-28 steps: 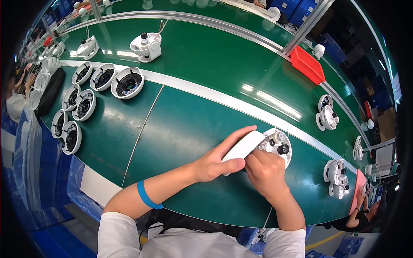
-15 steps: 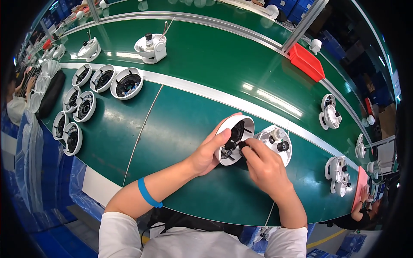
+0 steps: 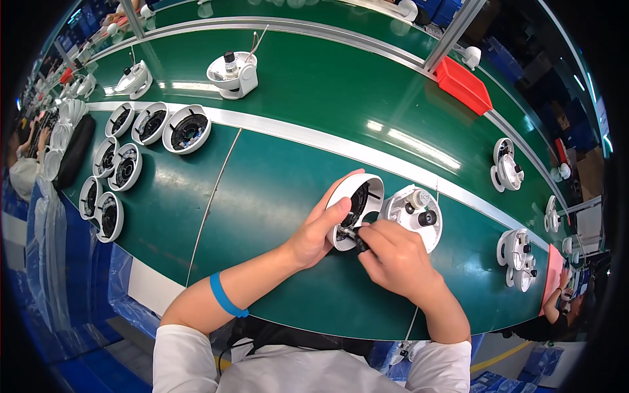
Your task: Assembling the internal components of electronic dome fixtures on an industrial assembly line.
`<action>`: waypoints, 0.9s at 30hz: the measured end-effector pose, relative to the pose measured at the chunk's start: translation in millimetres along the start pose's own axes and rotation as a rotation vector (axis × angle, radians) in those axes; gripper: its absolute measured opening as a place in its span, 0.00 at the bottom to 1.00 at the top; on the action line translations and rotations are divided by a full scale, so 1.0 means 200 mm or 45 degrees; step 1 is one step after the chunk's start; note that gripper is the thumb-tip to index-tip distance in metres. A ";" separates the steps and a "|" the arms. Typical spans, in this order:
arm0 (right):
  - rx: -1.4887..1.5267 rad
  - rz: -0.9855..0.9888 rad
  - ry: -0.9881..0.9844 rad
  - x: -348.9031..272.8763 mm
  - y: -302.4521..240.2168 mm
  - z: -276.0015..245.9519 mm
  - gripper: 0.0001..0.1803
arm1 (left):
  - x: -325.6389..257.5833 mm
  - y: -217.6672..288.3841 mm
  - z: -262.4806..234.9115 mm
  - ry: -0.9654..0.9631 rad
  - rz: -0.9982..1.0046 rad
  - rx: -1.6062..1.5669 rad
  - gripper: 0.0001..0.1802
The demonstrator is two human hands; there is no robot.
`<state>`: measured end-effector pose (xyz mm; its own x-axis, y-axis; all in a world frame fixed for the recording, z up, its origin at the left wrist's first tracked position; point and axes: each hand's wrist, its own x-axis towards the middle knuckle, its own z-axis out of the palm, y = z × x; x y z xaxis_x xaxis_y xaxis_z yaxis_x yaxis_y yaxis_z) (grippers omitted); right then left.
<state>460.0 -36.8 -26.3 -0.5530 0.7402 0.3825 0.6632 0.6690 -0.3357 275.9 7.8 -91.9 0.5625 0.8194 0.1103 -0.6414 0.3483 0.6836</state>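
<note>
green conveyor belt (glossy, lamp-streaked) with a red bin beyond.

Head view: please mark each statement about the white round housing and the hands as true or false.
1. The left hand holds the white round housing tilted on its edge. True.
2. The right hand rests flat on the green belt, away from the housing. False: its fingers reach into the housing's open side.
3. A white camera module lies just right of the housing. True.
4. A red bin sits at the belt's far side. True.
5. The blue wristband is on the right forearm. False: it is on the left.
</note>
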 end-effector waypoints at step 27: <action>-0.043 -0.117 0.111 0.04 0.04 0.00 0.16 | -0.01 0.00 0.06 0.017 0.189 0.351 0.54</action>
<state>460.9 -26.1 -25.8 -0.5677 0.6659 0.4841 0.6290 0.7302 -0.2669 281.1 0.8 -84.0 0.4648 0.8588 0.2154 -0.5497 0.0892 0.8306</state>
